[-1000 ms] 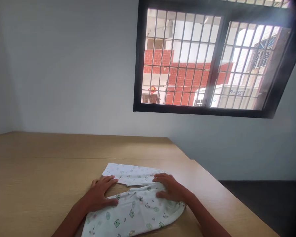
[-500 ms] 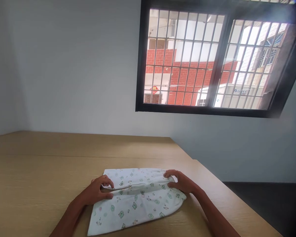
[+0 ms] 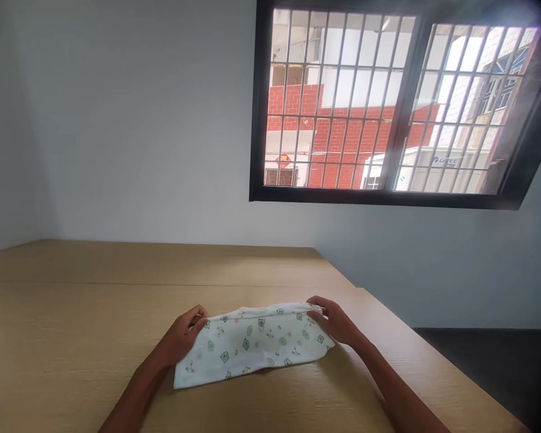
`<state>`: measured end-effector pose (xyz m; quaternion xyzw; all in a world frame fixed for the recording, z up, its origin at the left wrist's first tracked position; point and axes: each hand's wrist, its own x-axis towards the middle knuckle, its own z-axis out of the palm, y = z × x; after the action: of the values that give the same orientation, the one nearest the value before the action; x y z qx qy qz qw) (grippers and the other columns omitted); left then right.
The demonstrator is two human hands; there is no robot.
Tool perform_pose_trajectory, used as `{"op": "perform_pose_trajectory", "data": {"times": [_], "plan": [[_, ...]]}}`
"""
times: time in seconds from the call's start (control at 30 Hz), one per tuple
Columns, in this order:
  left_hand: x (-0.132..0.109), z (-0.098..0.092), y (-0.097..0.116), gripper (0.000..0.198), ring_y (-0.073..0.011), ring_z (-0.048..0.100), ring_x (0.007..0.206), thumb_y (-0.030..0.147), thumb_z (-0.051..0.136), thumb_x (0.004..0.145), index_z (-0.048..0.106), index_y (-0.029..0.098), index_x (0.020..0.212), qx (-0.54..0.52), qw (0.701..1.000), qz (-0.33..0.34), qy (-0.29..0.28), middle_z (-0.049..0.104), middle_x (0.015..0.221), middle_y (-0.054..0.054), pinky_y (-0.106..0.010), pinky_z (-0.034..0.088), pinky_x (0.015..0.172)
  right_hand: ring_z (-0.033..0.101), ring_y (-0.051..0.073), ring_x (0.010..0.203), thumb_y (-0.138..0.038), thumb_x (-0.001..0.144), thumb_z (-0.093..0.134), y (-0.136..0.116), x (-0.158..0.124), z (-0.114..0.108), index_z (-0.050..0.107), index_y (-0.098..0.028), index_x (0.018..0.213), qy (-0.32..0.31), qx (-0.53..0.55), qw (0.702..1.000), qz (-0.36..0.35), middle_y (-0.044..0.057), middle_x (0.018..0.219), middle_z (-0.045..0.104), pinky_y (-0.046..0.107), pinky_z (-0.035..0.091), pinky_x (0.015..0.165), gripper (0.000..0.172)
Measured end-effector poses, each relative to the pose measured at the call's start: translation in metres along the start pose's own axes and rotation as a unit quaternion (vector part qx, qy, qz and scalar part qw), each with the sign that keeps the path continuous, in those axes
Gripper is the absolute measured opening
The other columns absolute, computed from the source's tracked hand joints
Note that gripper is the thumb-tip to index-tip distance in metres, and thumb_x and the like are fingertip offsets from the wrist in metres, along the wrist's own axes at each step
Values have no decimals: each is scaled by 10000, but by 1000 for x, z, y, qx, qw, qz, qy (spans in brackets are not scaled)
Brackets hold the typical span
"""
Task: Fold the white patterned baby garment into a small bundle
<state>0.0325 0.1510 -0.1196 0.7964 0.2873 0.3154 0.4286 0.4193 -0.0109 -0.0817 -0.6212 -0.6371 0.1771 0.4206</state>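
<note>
A small white garment (image 3: 256, 344) printed with little green animals lies folded on the wooden table (image 3: 72, 313). My left hand (image 3: 186, 332) pinches its far left corner, fingers closed on the cloth. My right hand (image 3: 333, 319) pinches the far right corner the same way. The far edge is raised a little off the table between my hands, while the near edge rests on the wood.
The table's right edge (image 3: 433, 367) drops to a dark floor (image 3: 491, 367). A grey wall rises behind the table, with a black-framed barred window (image 3: 388, 102) at the upper right.
My hands went from lying flat on the spread garment to gripping its edge. They carried that edge over, so the garment is folded smaller and sits farther from me.
</note>
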Motion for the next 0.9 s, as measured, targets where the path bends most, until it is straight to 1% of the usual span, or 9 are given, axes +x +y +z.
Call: {"op": "perform_pose_trajectory", "data": {"times": [0.17,0.27,0.37,0.43,0.5,0.6,0.67,0.77,0.9], "plan": [[-6,-14,9,511,-104,355,501,680,554,837,384,237,1028,-125,991,-35,-27,408,630,72,-199,283,463,565,167,701,-580,819,624,-11,-2,-4,553,-196,1002,-11,101,994,35,25,887,582,276,443,572,432],[-14,-23,11,661,-129,470,541,729,605,748,314,282,1137,-172,983,-56,-33,495,741,48,-236,405,489,565,158,686,-648,805,595,-22,-6,-9,511,-213,927,-34,130,990,51,38,914,612,275,458,563,460],[-15,-27,6,670,-173,569,648,704,559,786,318,291,1255,-167,982,-85,-4,543,811,16,-291,490,572,562,152,669,-662,810,559,-23,-6,-6,470,-222,819,-27,111,991,70,55,1010,638,275,454,540,448],[-11,-27,-2,629,-193,591,698,638,568,805,401,235,1258,-125,985,-108,41,575,821,-16,-306,498,609,566,175,664,-624,801,570,-15,-3,0,496,-219,780,8,66,994,91,60,937,643,300,459,551,412],[-6,-27,-12,554,-189,561,691,549,660,732,523,175,1117,-54,985,-120,114,569,793,-26,-293,470,617,576,212,694,-548,766,596,-4,1,7,521,-216,748,84,0,990,110,65,865,609,358,479,630,340],[0,-28,-23,419,-158,478,664,445,699,654,595,162,945,53,970,-99,217,526,786,-10,-275,416,634,581,260,803,-452,752,554,11,6,10,528,-221,766,213,-89,966,116,93,950,561,446,465,797,233],[2,-27,-24,374,-152,461,664,443,643,707,610,168,958,89,965,-68,237,523,817,-8,-272,401,641,578,263,809,-429,769,522,16,8,10,538,-222,778,245,-120,956,111,102,967,556,458,457,825,209],[1,-21,-17,291,-155,470,683,416,583,766,618,176,927,114,972,-16,203,539,812,-7,-266,394,647,577,243,746,-402,772,538,16,7,9,546,-227,737,218,-137,961,99,82,908,578,435,476,782,179],[-3,-4,-1,246,-156,494,668,396,559,811,668,185,876,135,988,27,75,600,777,-11,-259,395,632,580,240,774,-368,761,586,12,3,17,604,-230,732,125,-137,980,70,62,892,583,416,487,780,143]]}}
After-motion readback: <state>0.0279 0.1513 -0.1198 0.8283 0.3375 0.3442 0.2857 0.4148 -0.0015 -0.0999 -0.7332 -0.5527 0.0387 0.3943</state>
